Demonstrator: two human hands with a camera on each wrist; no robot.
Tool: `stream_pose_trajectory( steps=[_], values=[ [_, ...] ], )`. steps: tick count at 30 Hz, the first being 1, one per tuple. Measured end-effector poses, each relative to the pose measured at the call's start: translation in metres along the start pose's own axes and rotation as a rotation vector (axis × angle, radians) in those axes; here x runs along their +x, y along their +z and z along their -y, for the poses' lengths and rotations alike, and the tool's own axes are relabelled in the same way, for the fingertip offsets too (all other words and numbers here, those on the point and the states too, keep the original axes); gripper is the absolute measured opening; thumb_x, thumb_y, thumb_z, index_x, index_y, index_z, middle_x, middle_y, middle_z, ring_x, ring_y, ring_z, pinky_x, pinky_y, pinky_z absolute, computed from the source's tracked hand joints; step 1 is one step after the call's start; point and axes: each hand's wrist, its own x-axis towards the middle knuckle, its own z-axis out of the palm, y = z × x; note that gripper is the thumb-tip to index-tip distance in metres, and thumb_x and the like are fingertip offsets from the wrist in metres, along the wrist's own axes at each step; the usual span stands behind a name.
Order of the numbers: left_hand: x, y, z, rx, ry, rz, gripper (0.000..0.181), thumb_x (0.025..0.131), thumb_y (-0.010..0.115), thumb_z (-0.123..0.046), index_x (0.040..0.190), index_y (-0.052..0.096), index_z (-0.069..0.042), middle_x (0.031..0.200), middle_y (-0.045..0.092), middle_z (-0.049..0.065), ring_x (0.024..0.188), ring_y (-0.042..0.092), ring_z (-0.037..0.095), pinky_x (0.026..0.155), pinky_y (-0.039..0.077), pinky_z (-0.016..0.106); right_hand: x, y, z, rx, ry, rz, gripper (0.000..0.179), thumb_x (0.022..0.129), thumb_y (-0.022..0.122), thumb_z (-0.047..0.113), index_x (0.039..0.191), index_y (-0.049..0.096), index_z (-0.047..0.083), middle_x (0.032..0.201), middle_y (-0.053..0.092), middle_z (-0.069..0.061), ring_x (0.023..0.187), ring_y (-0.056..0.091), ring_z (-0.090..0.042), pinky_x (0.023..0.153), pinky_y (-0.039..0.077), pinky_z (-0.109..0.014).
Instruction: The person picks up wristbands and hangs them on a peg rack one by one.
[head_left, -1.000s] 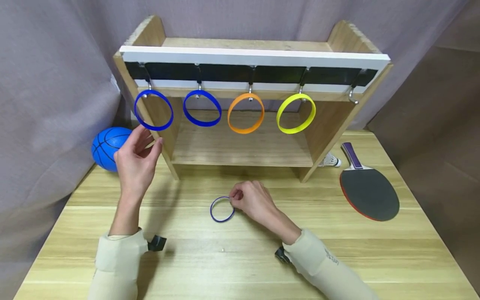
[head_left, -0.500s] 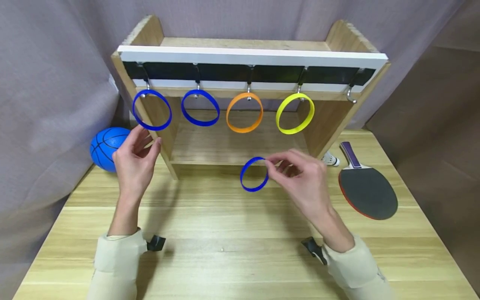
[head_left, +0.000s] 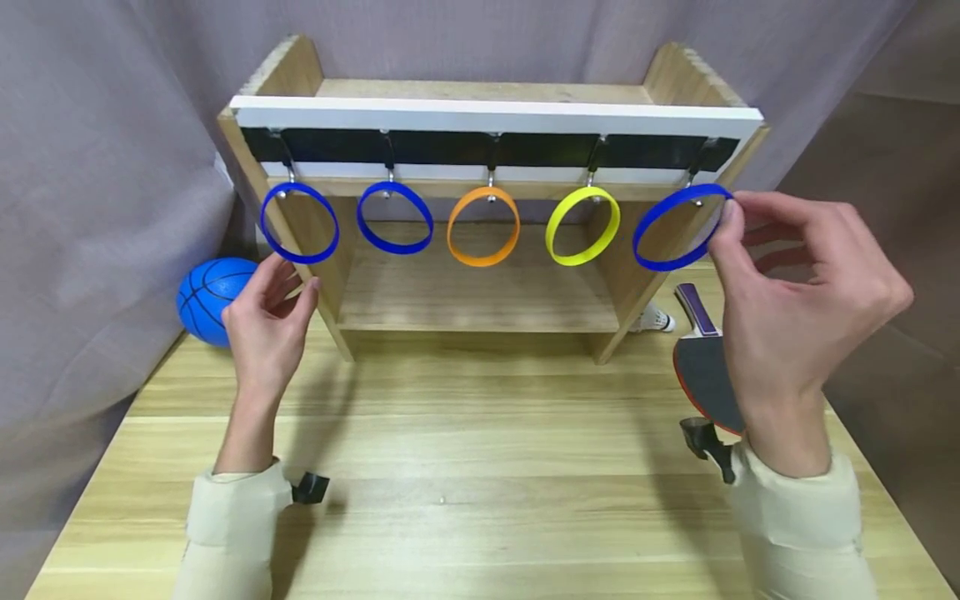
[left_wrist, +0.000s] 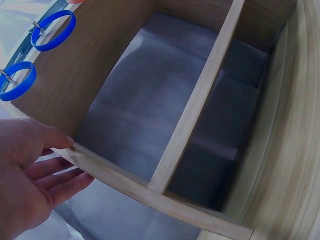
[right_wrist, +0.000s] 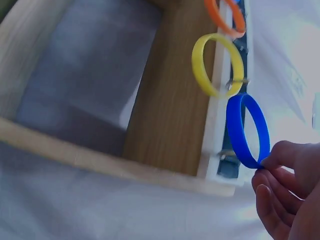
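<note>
My right hand [head_left: 810, 292] pinches a blue wristband [right_wrist: 236, 125] by its edge between thumb and index finger. In the head view this wristband overlaps the rightmost hook; in the right wrist view it is close beside that hook [right_wrist: 226, 154]. My left hand [head_left: 264, 329] grips the left side panel [left_wrist: 112, 172] of a wooden rack, thumb on one face and fingers on the other. From the other hooks hang two blue wristbands, one at the far left [head_left: 303, 259] and its neighbour [head_left: 397, 248], then an orange wristband [head_left: 483, 262] and a yellow wristband [head_left: 576, 261].
The hooks sit along the rack's white-and-black front board [head_left: 495, 108]. A blue ball [head_left: 212, 300] with black lines is at the rack's left. To the right lie a shuttlecock [head_left: 655, 318] and a table tennis bat [head_left: 705, 375], partly covered by my right wrist.
My right hand has lifted the blue wristband off the table and carried it up and right to the rightmost hook. My left hand stays at the side panel.
</note>
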Motion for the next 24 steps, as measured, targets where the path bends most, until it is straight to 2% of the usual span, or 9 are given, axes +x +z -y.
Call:
stream_pose_trajectory(
  steps=[4, 9, 18, 24],
  values=[
    [0.0, 0.0, 0.001, 0.002, -0.001, -0.005, 0.038, 0.084, 0.071, 0.008, 0.121, 0.066, 0.003, 0.111, 0.069, 0.019, 0.099, 0.069, 0.028, 0.081, 0.059, 0.023, 0.003, 0.001, -0.01, -0.06, -0.005, 0.008, 0.012, 0.084, 0.071, 0.026, 0.087, 0.081, 0.02, 0.082, 0.073, 0.002, 0.068, 0.064, 0.002, 0.064, 0.05, -0.004],
    [0.0, 0.0, 0.001, 0.005, 0.001, -0.004, 0.037, 0.084, 0.071, 0.008, 0.12, 0.066, 0.003, 0.11, 0.069, 0.019, 0.099, 0.069, 0.027, 0.08, 0.059, 0.023, 0.001, 0.004, -0.017, -0.07, -0.005, 0.024, 0.011, 0.085, 0.07, 0.024, 0.086, 0.081, 0.019, 0.082, 0.073, 0.002, 0.068, 0.063, 0.004, 0.063, 0.049, -0.004],
    [-0.001, 0.001, 0.001, -0.005, 0.001, 0.002, 0.036, 0.084, 0.07, 0.008, 0.12, 0.066, 0.004, 0.11, 0.069, 0.019, 0.099, 0.068, 0.03, 0.08, 0.059, 0.023, -0.005, 0.002, -0.025, -0.141, 0.01, 0.107, 0.025, 0.089, 0.068, 0.033, 0.099, 0.08, 0.013, 0.091, 0.073, 0.002, 0.076, 0.059, 0.011, 0.07, 0.048, -0.004],
    [0.0, 0.0, 0.0, -0.009, 0.004, -0.002, 0.037, 0.084, 0.07, 0.009, 0.12, 0.066, 0.004, 0.11, 0.069, 0.02, 0.099, 0.069, 0.029, 0.081, 0.059, 0.024, -0.006, 0.002, -0.026, -0.13, 0.008, 0.108, 0.024, 0.088, 0.07, 0.033, 0.099, 0.08, 0.014, 0.091, 0.073, 0.003, 0.076, 0.06, 0.011, 0.068, 0.048, -0.003]
  ],
)
